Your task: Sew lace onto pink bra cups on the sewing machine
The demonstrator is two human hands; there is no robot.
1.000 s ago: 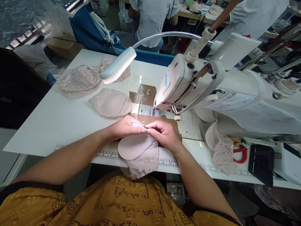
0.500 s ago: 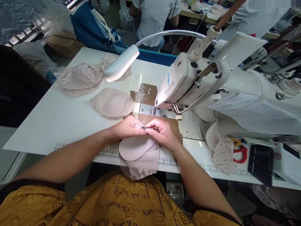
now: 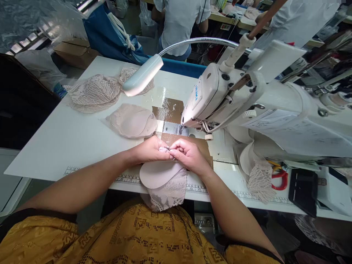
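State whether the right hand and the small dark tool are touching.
Touching: in the head view, the right hand pinches the small dark tool between thumb and fingers, its tip showing toward the left hand.

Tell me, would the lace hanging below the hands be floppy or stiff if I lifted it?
The lace would probably flop, since its lower end droops past the edge of the table. It's likely light, because it looks thin. The pale pad beside it might bend less, as no creases show.
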